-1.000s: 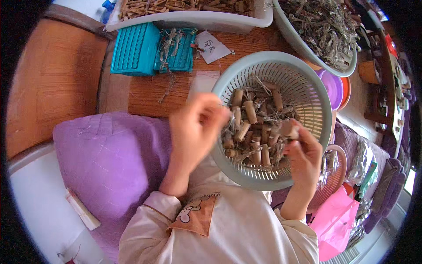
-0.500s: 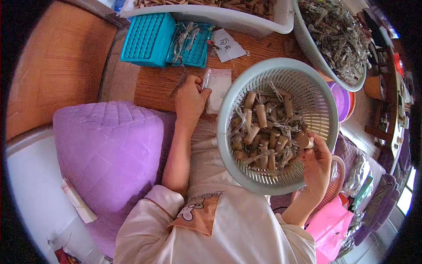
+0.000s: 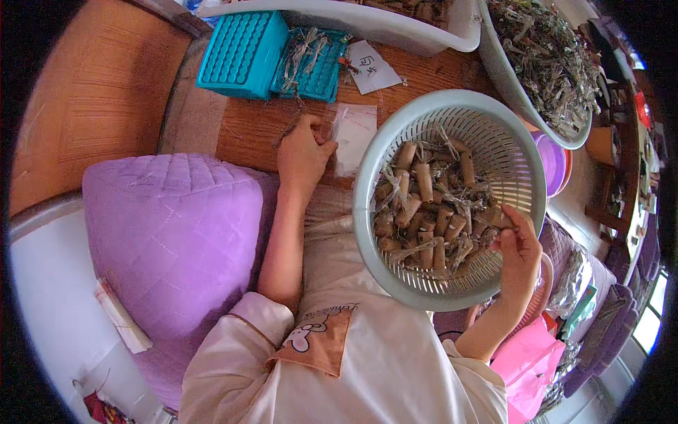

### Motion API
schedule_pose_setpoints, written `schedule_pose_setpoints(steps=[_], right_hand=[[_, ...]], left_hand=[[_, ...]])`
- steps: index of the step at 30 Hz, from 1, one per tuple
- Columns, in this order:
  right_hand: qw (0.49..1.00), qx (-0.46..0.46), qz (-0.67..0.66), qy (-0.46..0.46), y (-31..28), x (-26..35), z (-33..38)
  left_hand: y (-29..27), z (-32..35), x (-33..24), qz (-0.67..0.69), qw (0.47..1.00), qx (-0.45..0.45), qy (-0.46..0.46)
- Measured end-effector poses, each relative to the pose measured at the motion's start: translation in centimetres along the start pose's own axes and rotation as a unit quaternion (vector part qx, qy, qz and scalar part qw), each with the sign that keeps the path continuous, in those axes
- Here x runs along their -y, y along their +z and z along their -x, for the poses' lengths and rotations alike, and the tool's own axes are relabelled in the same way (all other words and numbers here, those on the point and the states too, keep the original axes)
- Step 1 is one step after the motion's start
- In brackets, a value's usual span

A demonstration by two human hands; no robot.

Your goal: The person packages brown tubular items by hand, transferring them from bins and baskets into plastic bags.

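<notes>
A grey-green plastic basket (image 3: 385,265) with slotted walls sits over my lap, holding several short brown cylinders (image 3: 424,182) tangled with clear plastic strips. My right hand (image 3: 519,251) reaches over its right rim. Its thumb and index finger are apart, beside a brown cylinder (image 3: 500,218) on the pile. On the wooden table, my left hand (image 3: 304,155) rests with its thumb apart from the bent fingers; the fingertips are partly hidden. Beside it lies a stack of clear plastic bags (image 3: 355,134). Thin dark strands (image 3: 286,128) show at this hand's left side.
Teal ridged trays (image 3: 241,56) stand at the back, one with clear strips on it. Next to them lies a white paper card (image 3: 373,67). Large pale tubs (image 3: 462,39) of material fill the back and right. A purple quilted cushion (image 3: 176,240) is at my left.
My right hand has loosened from the brown cylinder with a pale end that it pinched. The clear plastic piece at my left thumb and fingers no longer shows there. The view has shifted slightly.
</notes>
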State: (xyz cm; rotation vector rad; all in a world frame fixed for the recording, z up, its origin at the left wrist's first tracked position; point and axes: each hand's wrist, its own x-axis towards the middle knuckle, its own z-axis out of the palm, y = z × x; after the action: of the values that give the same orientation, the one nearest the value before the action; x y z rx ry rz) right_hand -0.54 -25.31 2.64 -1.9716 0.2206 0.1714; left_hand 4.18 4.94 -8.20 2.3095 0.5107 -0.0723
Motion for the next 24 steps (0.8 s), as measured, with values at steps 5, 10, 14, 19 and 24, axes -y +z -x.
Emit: schedule_pose_setpoints(steps=[5,10,14,19,24], right_hand=[[1.0,-0.025,0.015,-0.008,-0.2,0.0,-0.2],[0.993,-0.111,-0.031,-0.022,-0.2,0.1,-0.1],[0.989,-0.131,-0.042,-0.053,0.2,0.9,-0.3],[0.991,-0.106,-0.015,-0.079,0.7,1.4,-0.6],[0.984,-0.123,-0.087,-0.095,1.9,2.7,-0.2]], left_hand=[[-0.1,0.1,0.1,-0.054,0.998,0.0,0.02],[-1.2,0.4,-0.6,0.011,0.992,-0.077,0.095],[-2.0,0.1,-0.1,0.011,0.989,-0.09,0.118],[-2.3,-0.1,0.0,0.072,0.988,-0.11,0.076],[-2.6,0.2,0.0,0.137,0.984,-0.067,0.089]])
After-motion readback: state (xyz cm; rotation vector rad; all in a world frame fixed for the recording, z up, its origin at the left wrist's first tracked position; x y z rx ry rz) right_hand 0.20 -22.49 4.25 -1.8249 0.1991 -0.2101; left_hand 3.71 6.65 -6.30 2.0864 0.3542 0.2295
